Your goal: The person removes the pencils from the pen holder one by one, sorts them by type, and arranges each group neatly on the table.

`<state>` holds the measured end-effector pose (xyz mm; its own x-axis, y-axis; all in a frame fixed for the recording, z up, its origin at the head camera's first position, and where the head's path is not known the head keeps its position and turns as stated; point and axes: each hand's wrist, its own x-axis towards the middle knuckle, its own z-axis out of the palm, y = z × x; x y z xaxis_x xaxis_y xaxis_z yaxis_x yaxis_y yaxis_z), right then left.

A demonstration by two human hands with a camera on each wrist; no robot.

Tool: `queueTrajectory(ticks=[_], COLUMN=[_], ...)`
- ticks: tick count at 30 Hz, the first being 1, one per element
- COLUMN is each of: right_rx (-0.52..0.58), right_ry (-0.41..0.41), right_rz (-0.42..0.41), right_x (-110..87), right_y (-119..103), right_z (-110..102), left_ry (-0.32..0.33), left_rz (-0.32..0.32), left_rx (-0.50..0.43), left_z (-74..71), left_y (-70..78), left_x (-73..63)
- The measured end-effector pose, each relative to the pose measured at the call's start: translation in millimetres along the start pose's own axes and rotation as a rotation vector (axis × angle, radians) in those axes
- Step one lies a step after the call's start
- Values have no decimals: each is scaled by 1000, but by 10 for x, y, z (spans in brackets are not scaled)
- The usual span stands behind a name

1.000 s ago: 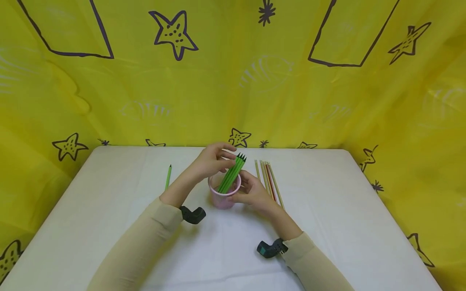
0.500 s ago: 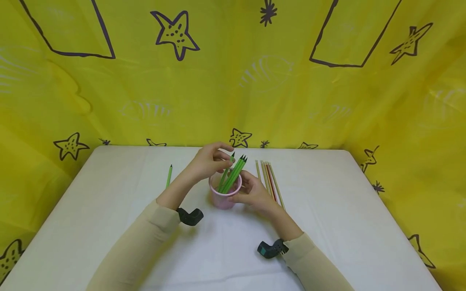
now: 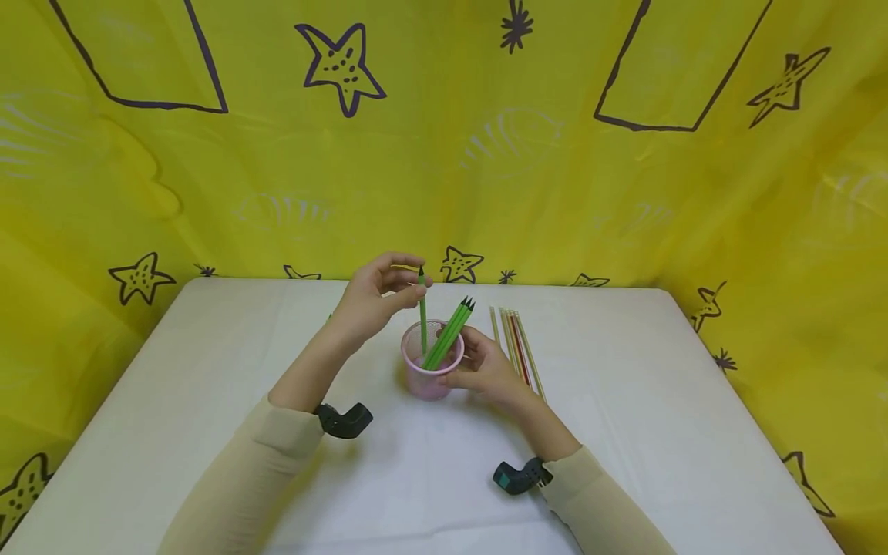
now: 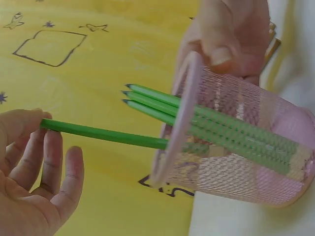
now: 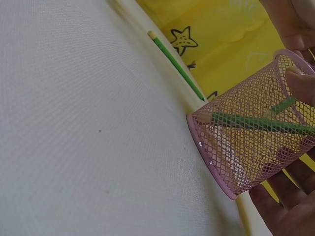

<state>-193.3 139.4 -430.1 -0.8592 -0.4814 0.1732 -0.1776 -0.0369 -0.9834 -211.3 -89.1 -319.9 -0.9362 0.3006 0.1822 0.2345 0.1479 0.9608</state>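
My left hand pinches one green pencil near its dark tip, between thumb and fingers. That pencil stands nearly upright, drawn partly up, its lower end still inside the pink mesh pencil cup. Three more green pencils lean together against the cup's rim, tips up. Around the cup's right side, my right hand grips it with the thumb near the rim. In the left wrist view the cup's wall shows the pencils' pale ends at the bottom.
Several gold and red pencils lie side by side on the white table, just beyond the right hand. One loose green pencil lies left of the cup, mostly behind the left arm in the head view. A yellow patterned curtain hangs behind.
The left hand has separated one green pencil from the bunch, moved left and up with it, and raised it partway. The right hand stays on the cup.
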Motion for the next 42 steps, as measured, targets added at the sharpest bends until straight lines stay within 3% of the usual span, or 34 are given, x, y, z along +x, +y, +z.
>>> queueTrajectory(ticks=[5, 10, 18, 25, 42], right_rx=[3, 4, 2, 11, 7], right_ry=[1, 3, 10, 5, 4], right_rz=[6, 14, 27, 26, 33], right_x=[-1, -7, -18, -9, -9], right_y=[1, 3, 3, -5, -20], right_z=[2, 0, -1, 8, 3], left_ry=[33, 53, 75, 88, 123], left_rz=[73, 107, 147, 128, 48], left_rx=[-95, -172, -203, -234, -226], left_z=[-86, -145, -226, -324, -643], left_y=[78, 153, 252, 249, -22], left_x=[-42, -88, -185, -298, -532])
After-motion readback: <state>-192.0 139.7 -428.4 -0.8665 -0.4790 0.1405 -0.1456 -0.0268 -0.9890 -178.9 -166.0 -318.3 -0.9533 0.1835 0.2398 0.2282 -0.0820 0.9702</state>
